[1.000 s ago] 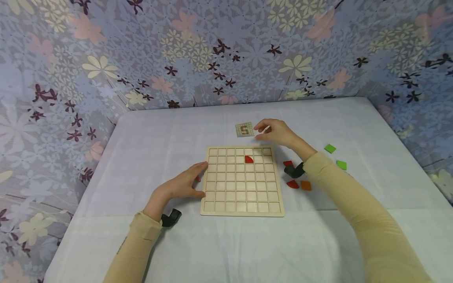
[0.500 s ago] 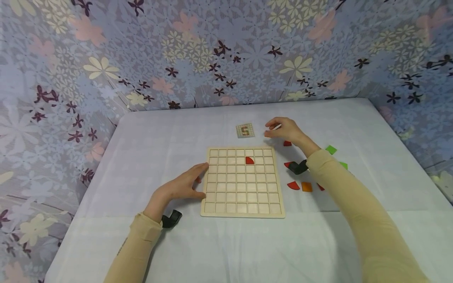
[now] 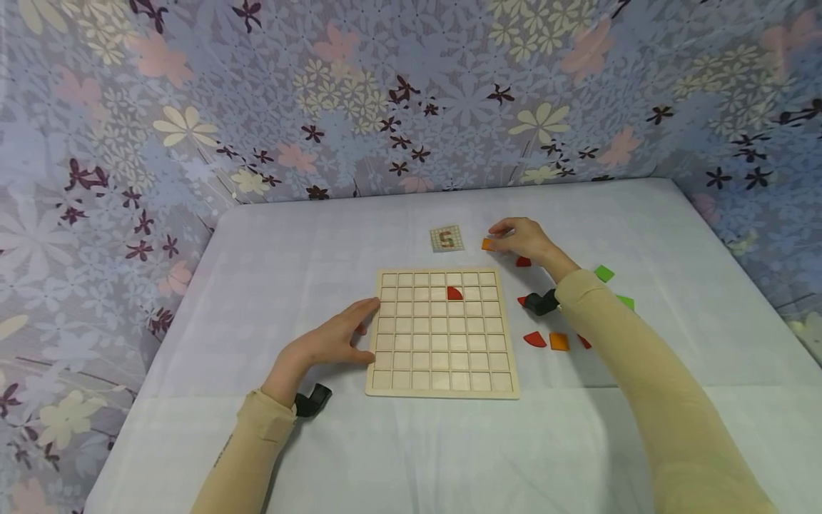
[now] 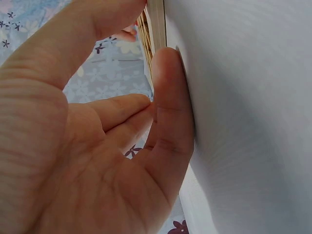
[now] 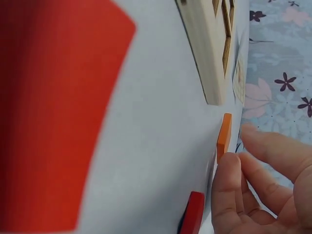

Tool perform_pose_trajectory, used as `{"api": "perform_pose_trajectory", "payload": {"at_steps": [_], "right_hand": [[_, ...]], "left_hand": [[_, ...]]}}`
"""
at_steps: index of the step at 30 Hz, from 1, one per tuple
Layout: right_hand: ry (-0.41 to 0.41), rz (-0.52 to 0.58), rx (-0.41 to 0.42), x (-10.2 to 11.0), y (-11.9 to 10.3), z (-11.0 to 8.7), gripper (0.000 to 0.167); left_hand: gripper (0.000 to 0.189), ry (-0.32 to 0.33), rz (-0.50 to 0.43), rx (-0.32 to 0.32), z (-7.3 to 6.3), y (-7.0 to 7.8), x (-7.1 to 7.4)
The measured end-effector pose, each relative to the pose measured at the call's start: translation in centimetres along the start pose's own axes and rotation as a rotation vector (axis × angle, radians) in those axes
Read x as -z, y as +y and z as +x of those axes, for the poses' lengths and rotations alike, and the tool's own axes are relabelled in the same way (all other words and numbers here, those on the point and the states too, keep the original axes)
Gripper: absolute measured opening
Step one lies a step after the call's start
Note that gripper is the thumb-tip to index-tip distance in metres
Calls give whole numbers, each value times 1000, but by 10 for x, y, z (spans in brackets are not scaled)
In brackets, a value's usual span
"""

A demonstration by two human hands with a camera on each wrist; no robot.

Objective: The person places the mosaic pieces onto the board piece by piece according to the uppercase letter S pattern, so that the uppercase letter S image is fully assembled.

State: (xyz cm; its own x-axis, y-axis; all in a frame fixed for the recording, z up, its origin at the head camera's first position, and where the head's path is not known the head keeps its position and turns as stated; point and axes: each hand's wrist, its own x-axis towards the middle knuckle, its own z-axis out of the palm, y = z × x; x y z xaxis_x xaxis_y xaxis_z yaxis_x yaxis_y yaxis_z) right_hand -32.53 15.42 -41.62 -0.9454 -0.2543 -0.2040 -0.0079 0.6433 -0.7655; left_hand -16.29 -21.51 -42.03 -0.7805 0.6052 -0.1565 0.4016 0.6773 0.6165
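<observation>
While my left hand (image 3: 330,335) lies with relaxed, spread fingers at the left edge of the board (image 3: 439,343), probably so that it does not slide, my right hand (image 3: 523,239) is at an orange square (image 3: 488,244) just beyond the board's far right corner; so the head view shows it. One red quarter (image 3: 454,293) sits in a cell. The card (image 3: 446,238) lies behind the board, I think so that its pattern is visible to me and covers no cells. The loose pieces (image 3: 559,341) lie at the right, near that hand's reach.

In the left wrist view, one finger rests along the table beside the board, and the palm holds nothing.

In the right wrist view, one fingertip touches the square's near end, another finger stands apart; whether I pinch it, I cannot tell.
</observation>
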Motion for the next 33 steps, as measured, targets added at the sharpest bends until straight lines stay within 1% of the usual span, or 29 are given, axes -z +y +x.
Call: {"api": "perform_pose_trajectory", "payload": {"at_steps": [6, 14, 17, 21, 25, 33], "right_hand": [[6, -70, 20, -2, 1, 2, 37], [20, -174, 93, -6, 4, 9, 32], [25, -195, 102, -6, 3, 11, 31], [37, -180, 90, -4, 0, 9, 31], [41, -142, 92, 2, -7, 4, 32], [30, -65, 140, 8, -28, -11, 35]], "left_hand": [[92, -3, -1, 3, 0, 1, 0], [92, -6, -6, -1, 0, 2, 0], [92, -5, -1, -1, 0, 2, 0], [92, -2, 5, 4, 0, 2, -1], [92, -2, 7, 7, 0, 2, -1], [92, -1, 6, -1, 0, 2, 0]]}}
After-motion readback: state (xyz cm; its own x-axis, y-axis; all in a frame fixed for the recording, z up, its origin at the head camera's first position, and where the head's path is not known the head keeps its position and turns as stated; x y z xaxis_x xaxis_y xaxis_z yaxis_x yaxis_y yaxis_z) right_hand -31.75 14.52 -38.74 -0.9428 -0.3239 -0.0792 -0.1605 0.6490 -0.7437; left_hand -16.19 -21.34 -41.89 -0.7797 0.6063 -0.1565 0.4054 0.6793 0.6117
